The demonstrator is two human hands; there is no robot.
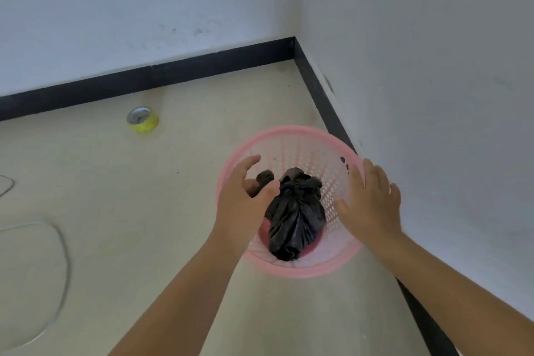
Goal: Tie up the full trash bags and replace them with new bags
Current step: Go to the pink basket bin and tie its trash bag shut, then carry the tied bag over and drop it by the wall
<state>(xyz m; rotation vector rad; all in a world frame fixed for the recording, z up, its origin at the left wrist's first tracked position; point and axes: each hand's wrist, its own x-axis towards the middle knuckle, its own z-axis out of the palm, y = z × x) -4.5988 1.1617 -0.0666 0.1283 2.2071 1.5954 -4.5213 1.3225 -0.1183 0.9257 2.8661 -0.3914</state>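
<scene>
Tied bag (294, 217) in basket (291, 131), tape roll (142, 120) far left, by wall

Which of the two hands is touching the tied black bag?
The left hand: its thumb lies against the black bag by the knot. The right hand is spread open at the pink basket rim, clear of it.
</scene>
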